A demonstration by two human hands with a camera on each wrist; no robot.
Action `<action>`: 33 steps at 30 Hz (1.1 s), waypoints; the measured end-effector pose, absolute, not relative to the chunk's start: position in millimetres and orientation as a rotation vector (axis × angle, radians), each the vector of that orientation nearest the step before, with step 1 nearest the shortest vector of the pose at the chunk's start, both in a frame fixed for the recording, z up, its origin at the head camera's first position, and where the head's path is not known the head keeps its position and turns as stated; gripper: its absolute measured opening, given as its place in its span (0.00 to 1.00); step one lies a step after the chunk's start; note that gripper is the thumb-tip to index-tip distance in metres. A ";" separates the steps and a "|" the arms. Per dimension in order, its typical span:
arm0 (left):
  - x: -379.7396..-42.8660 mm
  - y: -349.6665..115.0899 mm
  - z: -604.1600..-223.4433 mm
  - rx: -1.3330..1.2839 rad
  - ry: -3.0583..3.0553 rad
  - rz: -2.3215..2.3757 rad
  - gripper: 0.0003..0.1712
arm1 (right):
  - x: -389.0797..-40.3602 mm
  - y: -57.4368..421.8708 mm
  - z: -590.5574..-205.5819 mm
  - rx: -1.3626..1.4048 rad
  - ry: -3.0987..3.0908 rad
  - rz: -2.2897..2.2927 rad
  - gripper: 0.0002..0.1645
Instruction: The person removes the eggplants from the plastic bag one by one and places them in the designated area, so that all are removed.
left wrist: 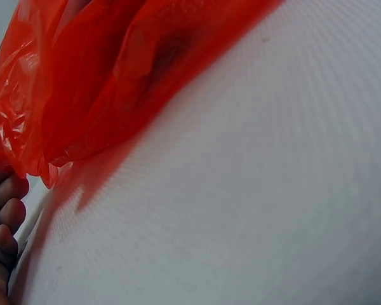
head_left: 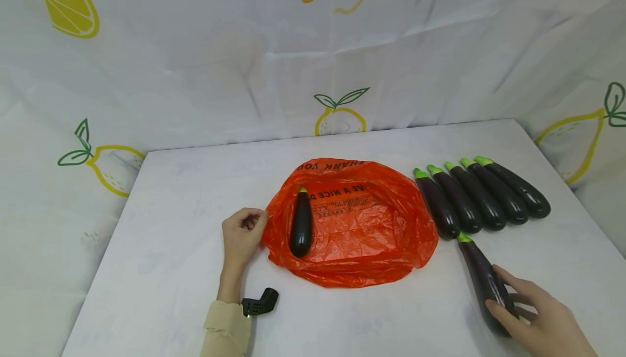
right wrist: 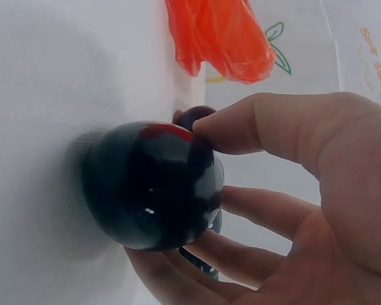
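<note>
A red plastic bag [head_left: 362, 226] lies spread with its mouth open, and one eggplant [head_left: 301, 225] rests inside at its left. My left hand [head_left: 243, 235] pinches the bag's left rim; in the left wrist view the curled fingers [left wrist: 11, 213] touch the red film [left wrist: 95, 82]. At the lower right my right hand [head_left: 543, 311] grips a second eggplant [head_left: 481, 275] round its thick end, with thumb and fingers on opposite sides. The right wrist view shows this rounded dark end [right wrist: 152, 187] close up, near the table surface.
Several more eggplants [head_left: 484, 196] lie in a slanted row right of the bag, green stems to the back. A black device [head_left: 261, 302] sits at the left wrist. The white table [head_left: 171, 205] ends at a lemon-printed cloth [head_left: 205, 74] behind.
</note>
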State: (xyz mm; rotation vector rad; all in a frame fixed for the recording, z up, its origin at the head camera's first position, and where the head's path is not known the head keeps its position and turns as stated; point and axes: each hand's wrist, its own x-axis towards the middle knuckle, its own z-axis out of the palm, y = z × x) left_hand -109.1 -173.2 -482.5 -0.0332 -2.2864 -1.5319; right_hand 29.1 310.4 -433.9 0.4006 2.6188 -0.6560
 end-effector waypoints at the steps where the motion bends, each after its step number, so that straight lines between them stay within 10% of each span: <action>1: -109.0 -173.0 -482.2 -0.032 -2.288 -1.531 0.04 | 28.6 310.2 -433.2 0.395 2.622 -0.659 0.55; 33: -110.1 -171.5 -483.4 -0.017 -2.286 -1.522 0.03 | 23.9 303.2 -428.1 0.383 2.806 -0.619 0.50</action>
